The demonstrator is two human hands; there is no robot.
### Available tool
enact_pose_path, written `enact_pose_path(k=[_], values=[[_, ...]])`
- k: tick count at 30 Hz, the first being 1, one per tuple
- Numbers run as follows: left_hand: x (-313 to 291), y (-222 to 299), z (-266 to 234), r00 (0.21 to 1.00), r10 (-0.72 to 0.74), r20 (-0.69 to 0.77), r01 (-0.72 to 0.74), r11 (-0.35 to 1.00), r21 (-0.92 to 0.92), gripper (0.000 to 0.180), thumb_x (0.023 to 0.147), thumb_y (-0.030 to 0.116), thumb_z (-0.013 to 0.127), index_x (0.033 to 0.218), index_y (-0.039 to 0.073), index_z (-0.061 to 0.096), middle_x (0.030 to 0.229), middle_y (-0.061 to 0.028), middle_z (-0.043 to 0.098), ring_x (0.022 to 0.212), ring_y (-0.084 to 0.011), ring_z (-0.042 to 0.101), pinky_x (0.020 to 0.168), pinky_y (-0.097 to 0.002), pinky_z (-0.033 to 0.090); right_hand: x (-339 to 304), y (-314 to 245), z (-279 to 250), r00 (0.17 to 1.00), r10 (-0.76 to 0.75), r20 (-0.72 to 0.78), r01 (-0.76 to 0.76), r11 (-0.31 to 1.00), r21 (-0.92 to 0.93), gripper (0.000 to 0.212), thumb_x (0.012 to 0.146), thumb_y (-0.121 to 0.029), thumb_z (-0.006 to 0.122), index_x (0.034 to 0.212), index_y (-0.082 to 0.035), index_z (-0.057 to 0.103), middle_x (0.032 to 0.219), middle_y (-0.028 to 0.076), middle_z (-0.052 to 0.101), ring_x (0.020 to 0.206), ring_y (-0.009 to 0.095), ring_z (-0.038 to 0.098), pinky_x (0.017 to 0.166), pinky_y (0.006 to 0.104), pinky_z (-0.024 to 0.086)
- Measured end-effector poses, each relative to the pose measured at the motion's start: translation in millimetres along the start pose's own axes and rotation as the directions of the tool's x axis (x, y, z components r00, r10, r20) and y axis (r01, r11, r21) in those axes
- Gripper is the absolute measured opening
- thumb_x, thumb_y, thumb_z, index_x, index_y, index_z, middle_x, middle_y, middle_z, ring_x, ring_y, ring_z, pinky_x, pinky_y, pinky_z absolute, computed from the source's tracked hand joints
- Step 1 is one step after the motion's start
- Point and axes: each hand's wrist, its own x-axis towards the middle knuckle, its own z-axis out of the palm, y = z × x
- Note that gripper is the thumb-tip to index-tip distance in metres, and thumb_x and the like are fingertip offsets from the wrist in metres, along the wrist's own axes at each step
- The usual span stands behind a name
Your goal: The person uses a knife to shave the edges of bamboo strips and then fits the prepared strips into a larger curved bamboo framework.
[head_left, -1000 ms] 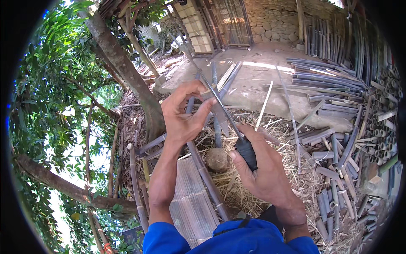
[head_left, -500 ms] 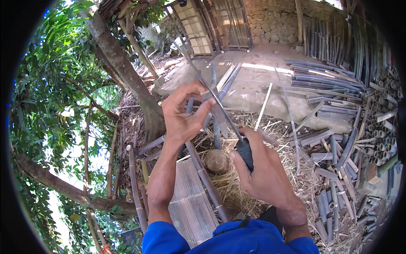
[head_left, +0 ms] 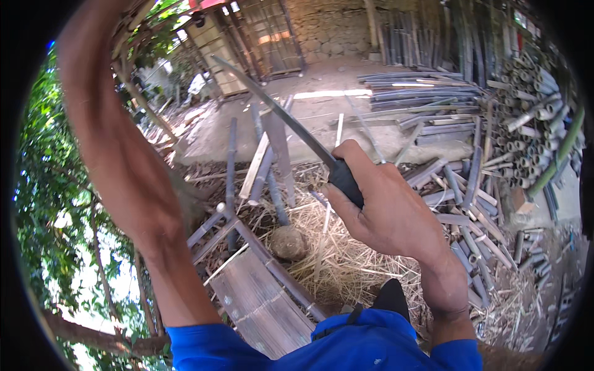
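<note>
My right hand [head_left: 388, 209] has its grip closed on a long, narrow grey metal knife with a black handle [head_left: 291, 123]!
The blade slants up and leftward, pale loose straw [head_left: 346, 266] on the ground below; my bare left forearm [head_left: 127, 161] reaches out of frame, so I can't tell my left hand's grip.

Here's the ground [head_left: 322, 79] in front of me: straw [head_left: 365, 272] spread about, a round block [head_left: 288, 242] amid it, bamboo pieces [head_left: 453, 219] strewn rightward, poles [head_left: 427, 96] piled beyond!
</note>
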Motion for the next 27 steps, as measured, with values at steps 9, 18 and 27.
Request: enact_pose_path(k=[9,18,27], values=[[-103.9,-34.3,143.4,0.69,0.175,0.702,0.437,0.673,-0.597,0.046,0.1,0.043,0.061,0.105,0.0,0.076,0.095,-0.0084,0.073,0.094,-0.0145,0.066,0.092,-0.0359,0.049,-20.3,57.5,78.8,0.981,0.17,-0.092,-0.147,0.965,0.216,0.035,0.096,-0.024,0.065,0.119,-0.002,0.05,0.077,0.025,0.065,0.073,0.045,0.068,0.066,0.0514,0.049],[-142.4,11.4,78.9,0.883,-0.155,0.444,0.395,0.756,-0.522,0.021,0.083,0.011,0.084,0.097,-0.001,0.074,0.073,-0.0005,0.068,0.063,-0.0074,0.058,0.057,-0.023,0.045,5.1,85.7,67.9,0.961,0.08,0.264,-0.26,0.584,0.769,0.051,0.094,-0.023,0.07,0.135,-0.003,0.048,0.075,0.004,0.058,0.057,0.012,0.058,0.052,0.0279,0.047],[-144.7,4.3,90.1,0.877,-0.114,0.466,0.356,0.807,-0.471,0.029,0.08,0.028,0.086,0.083,0.002,0.075,0.066,-0.0039,0.065,0.062,-0.0084,0.052,0.054,-0.0282,0.039,6.7,68.0,46.0,0.993,0.108,-0.047,-0.109,0.994,-0.004,0.05,0.095,-0.023,0.065,0.133,0.005,0.048,0.078,0.018,0.068,0.061,0.028,0.066,0.054,0.035,0.053]])
